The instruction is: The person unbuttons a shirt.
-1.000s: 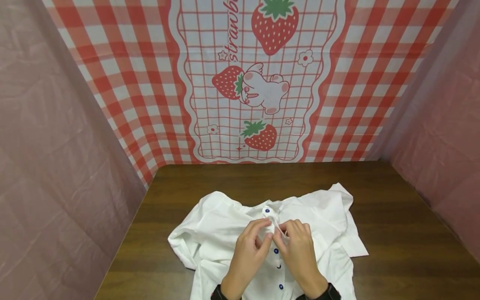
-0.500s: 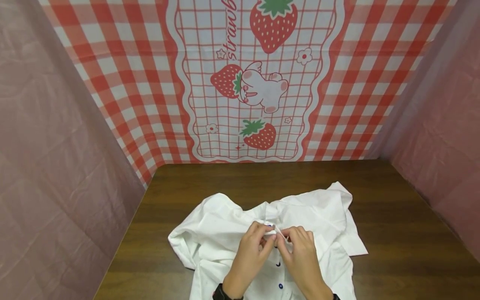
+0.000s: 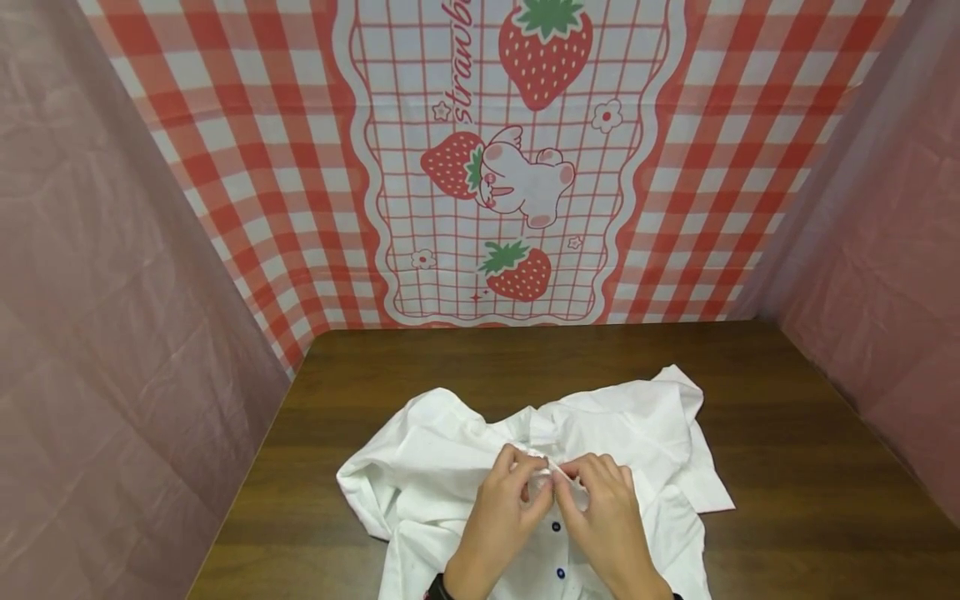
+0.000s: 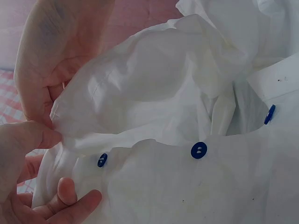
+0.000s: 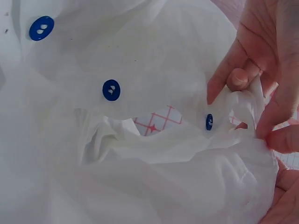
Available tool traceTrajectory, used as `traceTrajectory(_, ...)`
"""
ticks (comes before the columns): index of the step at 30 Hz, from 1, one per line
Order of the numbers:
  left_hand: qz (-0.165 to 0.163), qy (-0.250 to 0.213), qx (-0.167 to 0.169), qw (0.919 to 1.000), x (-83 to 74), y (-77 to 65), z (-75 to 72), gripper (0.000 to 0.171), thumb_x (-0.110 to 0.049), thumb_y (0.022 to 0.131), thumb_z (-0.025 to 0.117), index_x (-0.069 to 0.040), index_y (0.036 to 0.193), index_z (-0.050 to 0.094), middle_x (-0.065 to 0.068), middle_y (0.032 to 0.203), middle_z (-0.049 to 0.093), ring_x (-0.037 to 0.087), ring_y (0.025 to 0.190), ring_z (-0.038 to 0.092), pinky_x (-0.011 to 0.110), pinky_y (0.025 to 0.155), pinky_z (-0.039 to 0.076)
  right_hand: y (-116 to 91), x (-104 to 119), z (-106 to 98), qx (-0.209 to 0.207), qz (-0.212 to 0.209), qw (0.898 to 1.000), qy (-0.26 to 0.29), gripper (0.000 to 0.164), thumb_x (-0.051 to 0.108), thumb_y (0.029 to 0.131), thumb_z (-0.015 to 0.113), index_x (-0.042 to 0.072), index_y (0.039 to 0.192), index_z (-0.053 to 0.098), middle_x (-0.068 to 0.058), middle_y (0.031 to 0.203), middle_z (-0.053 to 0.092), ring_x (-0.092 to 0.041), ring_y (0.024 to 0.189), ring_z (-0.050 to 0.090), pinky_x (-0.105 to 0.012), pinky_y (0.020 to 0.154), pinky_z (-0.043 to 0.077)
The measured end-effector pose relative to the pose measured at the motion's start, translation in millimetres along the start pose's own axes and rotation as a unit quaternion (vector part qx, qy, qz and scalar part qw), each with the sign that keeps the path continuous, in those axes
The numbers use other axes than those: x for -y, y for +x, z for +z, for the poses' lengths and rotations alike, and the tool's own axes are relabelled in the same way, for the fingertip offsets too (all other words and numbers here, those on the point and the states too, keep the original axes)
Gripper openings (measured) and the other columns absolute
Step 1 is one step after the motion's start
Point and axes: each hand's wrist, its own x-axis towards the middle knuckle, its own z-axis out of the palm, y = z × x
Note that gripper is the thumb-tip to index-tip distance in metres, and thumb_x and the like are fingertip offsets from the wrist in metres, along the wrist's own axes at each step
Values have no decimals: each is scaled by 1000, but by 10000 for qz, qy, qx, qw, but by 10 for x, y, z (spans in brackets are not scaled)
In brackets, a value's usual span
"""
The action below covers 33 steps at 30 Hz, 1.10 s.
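A white shirt (image 3: 442, 467) with dark blue buttons down its front lies spread on the table. At the upper front opening, my left hand (image 3: 502, 504) pinches the cloth between thumb and fingers. My right hand (image 3: 606, 517) pinches the opposite front edge, fingertips meeting those of the left. In the left wrist view, a blue button (image 4: 102, 160) sits just beyond the left fingers, and another button (image 4: 199, 150) lies farther along. The right wrist view shows a gap between the two front edges below a button (image 5: 209, 122). The topmost button is hidden by fingers in the head view.
The brown wooden table (image 3: 787, 433) extends around the shirt. A red checked strawberry cloth (image 3: 502, 167) hangs behind it. Pink curtains (image 3: 120, 333) close in both sides. A black band (image 3: 438, 587) is on the left wrist.
Both hands have drawn slightly toward the body with the pinched cloth. The top blue button, visible one second ago, is now covered by fingers, and the collar area has folded down a little.
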Motion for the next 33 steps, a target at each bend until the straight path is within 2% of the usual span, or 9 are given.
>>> traceTrajectory(9,2,-52,-37,10000,-11,-12,-25,9,-9,78,69,-10,86,68,-2,80,52,-1,55,42,1,55,29,20,24,-45,284,72,9996,-55,12,3,73,71,11,76,64,7,74,60,-8,69,47,-23,65,29)
traceTrajectory(16,156,93,-20,9998,10,-8,-42,10,-7,74,70,-11,83,68,-1,79,51,-5,56,36,2,54,28,24,15,-40,268,48,9996,-28,11,2,72,71,9,78,64,5,74,61,-9,69,49,-22,64,28)
traceTrajectory(24,257,40,-38,9997,29,-15,-40,12,-4,74,70,-12,83,67,-2,77,50,-3,55,39,2,54,29,19,29,-35,330,224,9992,-90,11,2,73,71,9,77,64,6,71,60,-7,67,47,-20,64,27)
traceTrajectory(33,290,-79,62,9995,43,-29,-21,11,-4,75,69,-11,83,67,-1,79,50,-3,56,40,2,54,30,14,30,-18,380,236,9987,-227,12,4,72,72,11,76,63,6,70,59,-10,66,48,-23,63,28)
